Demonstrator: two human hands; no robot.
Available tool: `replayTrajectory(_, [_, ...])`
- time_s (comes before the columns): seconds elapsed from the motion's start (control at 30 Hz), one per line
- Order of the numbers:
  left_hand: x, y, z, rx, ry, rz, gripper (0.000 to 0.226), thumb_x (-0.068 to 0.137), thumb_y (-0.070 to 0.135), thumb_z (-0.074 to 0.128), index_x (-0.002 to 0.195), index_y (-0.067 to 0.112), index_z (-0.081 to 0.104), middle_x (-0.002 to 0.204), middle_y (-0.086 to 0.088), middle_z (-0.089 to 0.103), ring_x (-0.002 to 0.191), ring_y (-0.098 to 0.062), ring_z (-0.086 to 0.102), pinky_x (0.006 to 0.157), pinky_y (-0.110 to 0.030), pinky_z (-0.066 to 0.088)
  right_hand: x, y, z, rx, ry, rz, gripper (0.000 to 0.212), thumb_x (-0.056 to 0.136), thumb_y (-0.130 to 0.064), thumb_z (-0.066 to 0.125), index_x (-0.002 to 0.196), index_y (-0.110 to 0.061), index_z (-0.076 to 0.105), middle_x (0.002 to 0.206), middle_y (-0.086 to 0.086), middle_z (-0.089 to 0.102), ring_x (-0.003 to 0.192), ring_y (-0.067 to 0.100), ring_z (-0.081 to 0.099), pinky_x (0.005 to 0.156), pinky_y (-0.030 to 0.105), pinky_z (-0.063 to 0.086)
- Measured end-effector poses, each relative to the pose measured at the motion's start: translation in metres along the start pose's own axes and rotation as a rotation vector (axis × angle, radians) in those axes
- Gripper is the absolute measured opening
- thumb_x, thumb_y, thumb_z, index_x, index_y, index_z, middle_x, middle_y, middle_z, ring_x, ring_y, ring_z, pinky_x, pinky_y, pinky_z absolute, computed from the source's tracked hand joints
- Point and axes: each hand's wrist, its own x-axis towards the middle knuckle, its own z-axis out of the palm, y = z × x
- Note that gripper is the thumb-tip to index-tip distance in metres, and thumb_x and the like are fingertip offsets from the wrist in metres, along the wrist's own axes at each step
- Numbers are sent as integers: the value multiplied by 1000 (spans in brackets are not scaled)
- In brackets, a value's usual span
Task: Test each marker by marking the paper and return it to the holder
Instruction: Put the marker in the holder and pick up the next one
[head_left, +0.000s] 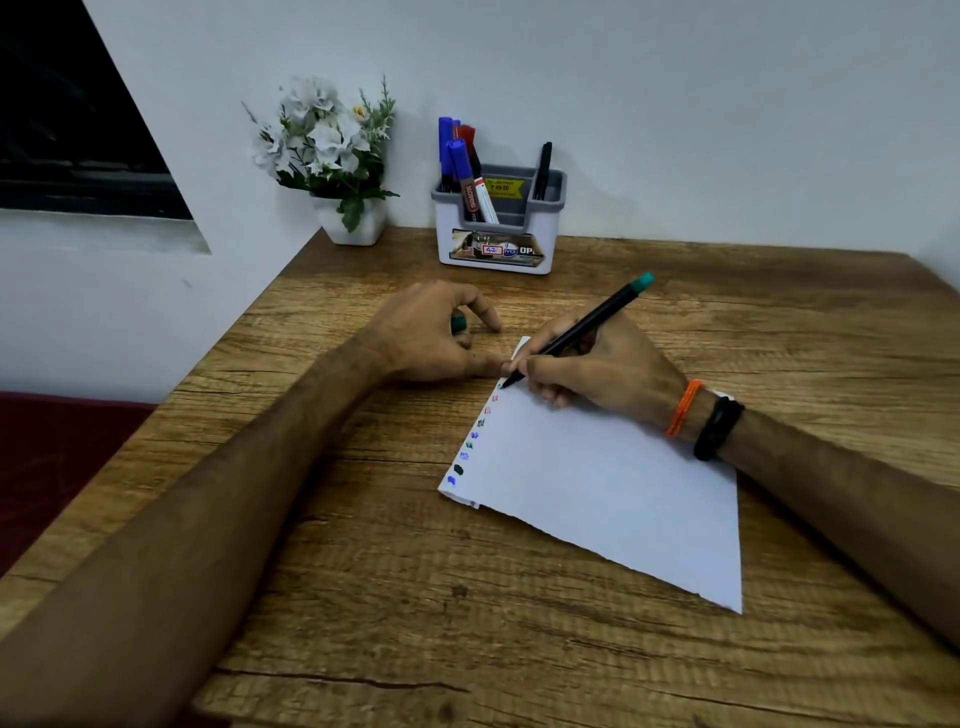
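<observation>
My right hand (597, 369) pinches the green-ended marker (576, 332), its tip touching the paper (597, 483) at the top of the left-edge row of test marks (475, 431), its long axis slanting up and away to the right. My left hand (431, 332), fingers curled around the green cap (459, 324), rests on the worktop (363, 571) just left of that tip, nearer for recapping. The holder (496, 223) stands well beyond both.

Bare table (675, 312) between paper (597, 493) and holder (496, 244); flowerpot (353, 221) flanks holder's left.

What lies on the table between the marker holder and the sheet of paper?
In the head view, only bare wooden table separates the holder from the paper; nothing lies there.
</observation>
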Motion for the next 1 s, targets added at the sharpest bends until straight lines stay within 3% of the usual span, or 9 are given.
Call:
replayTrajectory(0.2, [2,-2,1,16,-8,1,49,63,59,77,103,34,64,108,8,63,78,1,51,77,-29,48,0,1,-1,-10,5,-9,11,83,4,67,80,-3,75,61,8,69,51,13,63,49,19,50])
replayTrajectory(0.27, [1,0,0,14,-4,-2,49,64,57,78,104,32,65,103,10,63,76,2,50,74,-28,46,1,1,0,11,20,4,11,83,5,66,80,-1,74,61,9,69,51,13,63,49,19,51])
replayTrajectory(0.4, [-1,3,-1,-3,-10,-6,47,68,49,79,107,27,65,75,19,49,63,1,43,69,-25,38,1,1,-1,-10,10,-15,12,83,5,66,80,-2,74,60,8,68,51,14,62,48,20,51])
replayTrajectory(0.57, [1,0,0,13,-14,-7,47,66,54,78,105,32,64,103,13,58,75,0,48,73,-27,42,3,3,-1,2,20,-23,8,83,5,66,82,3,74,63,12,69,51,15,61,48,20,50])
replayTrajectory(0.67, [0,1,-1,7,-13,-3,47,67,53,78,105,30,64,84,20,52,67,2,44,66,-25,36,3,4,-1,-9,1,-33,10,82,5,67,79,-1,74,62,11,69,51,15,62,48,20,50])
replayTrajectory(1.0, [-2,2,0,-13,0,-21,48,64,56,79,102,32,64,75,13,56,68,1,47,65,-24,37,8,9,-4,141,63,-42,9,86,5,63,83,4,72,59,6,66,47,10,57,45,18,46])
